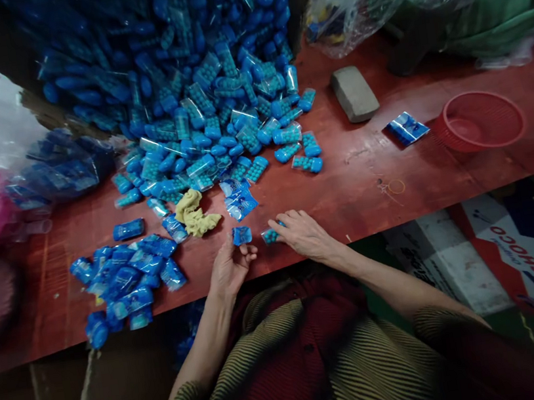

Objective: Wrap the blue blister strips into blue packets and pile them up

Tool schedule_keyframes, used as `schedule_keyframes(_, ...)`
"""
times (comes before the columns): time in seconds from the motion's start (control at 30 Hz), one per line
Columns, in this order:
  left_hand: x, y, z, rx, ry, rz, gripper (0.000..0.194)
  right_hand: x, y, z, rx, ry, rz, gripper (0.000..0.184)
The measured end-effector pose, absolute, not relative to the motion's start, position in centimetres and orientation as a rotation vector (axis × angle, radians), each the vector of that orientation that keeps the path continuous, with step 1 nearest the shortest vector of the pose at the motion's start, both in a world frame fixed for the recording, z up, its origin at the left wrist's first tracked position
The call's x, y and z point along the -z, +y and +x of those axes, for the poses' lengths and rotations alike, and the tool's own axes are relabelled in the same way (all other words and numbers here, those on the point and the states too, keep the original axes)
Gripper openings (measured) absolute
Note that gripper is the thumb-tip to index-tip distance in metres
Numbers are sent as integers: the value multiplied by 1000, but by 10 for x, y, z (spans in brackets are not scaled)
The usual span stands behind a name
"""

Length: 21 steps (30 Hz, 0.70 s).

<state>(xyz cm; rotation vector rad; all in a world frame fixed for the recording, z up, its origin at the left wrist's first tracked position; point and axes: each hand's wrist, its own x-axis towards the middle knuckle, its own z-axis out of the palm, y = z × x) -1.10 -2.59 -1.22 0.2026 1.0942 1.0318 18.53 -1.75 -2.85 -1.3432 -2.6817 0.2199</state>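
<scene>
My left hand [229, 266] pinches a small blue packet [241, 234] just above the front edge of the red-brown table [355, 187]. My right hand [302, 231] lies on the table with its fingers closed on a small clear tube of blue-green pellets [270, 234]. A large heap of the same pellet tubes [213, 101] spills toward me from the back. A few flat blue packets [238, 200] lie just beyond my hands. A crumpled yellow cloth [193, 214] sits to their left.
A pile of packed blue packets [126, 279] lies at the left front. A red plastic basket [479, 120], a lone blue packet [407, 128] and a grey block [354, 93] sit on the right. Plastic bags stand at both back corners. A rubber band [395, 186] lies nearby.
</scene>
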Motion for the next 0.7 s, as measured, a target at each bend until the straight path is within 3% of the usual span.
schedule_keyframes(0.2,10,-25,-7,-1026,1173,192,25,39,-19,197,-221,-2672,-1200,39)
schedule_keyframes(0.5,14,-29,-4,-1085,1157,213,31,0,-12,195,-721,-2024,-1086,32)
schedule_keyframes(0.7,15,-32,-4,-1075,1107,267,34,-13,-15,185,-690,-2054,-1067,29)
